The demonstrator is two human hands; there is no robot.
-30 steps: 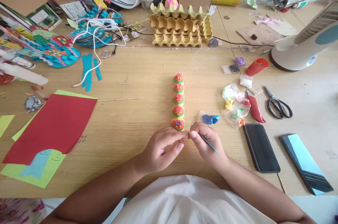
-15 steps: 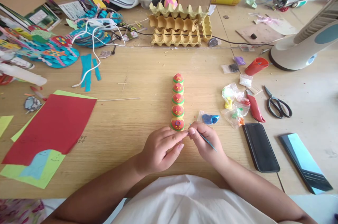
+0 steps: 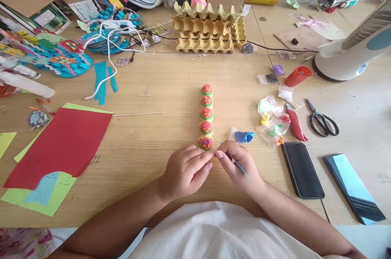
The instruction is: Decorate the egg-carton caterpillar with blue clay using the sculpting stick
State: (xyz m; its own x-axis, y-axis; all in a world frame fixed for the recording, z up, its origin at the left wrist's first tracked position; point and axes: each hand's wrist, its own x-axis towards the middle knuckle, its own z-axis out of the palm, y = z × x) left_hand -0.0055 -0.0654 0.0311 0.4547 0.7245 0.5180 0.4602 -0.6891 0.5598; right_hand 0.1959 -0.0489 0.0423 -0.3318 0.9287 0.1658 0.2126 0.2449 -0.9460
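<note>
A column of several egg-carton cups (image 3: 207,114) with red tops, green rims and yellow faces stands on the wooden table. The nearest cup (image 3: 206,143) bears a small blue ring. Just below it, the fingertips of my left hand (image 3: 186,169) meet those of my right hand; whatever they pinch is too small to make out. Within my right hand (image 3: 240,163) lies a thin blue tool (image 3: 241,168), its end sticking out toward the lower right. A bag of blue clay (image 3: 244,137) rests right beside that hand.
Clay bags (image 3: 271,118), a red knife (image 3: 296,124), scissors (image 3: 323,117) and two phones (image 3: 303,170) are on the right. Red paper (image 3: 61,145) covers the left. Egg cartons (image 3: 207,27) stand at the back, a white appliance (image 3: 345,59) at the back right.
My right thumb and fingertips have shifted slightly left against my left fingertips, and the blue tool has tilted a little. The whole view has moved slightly.
</note>
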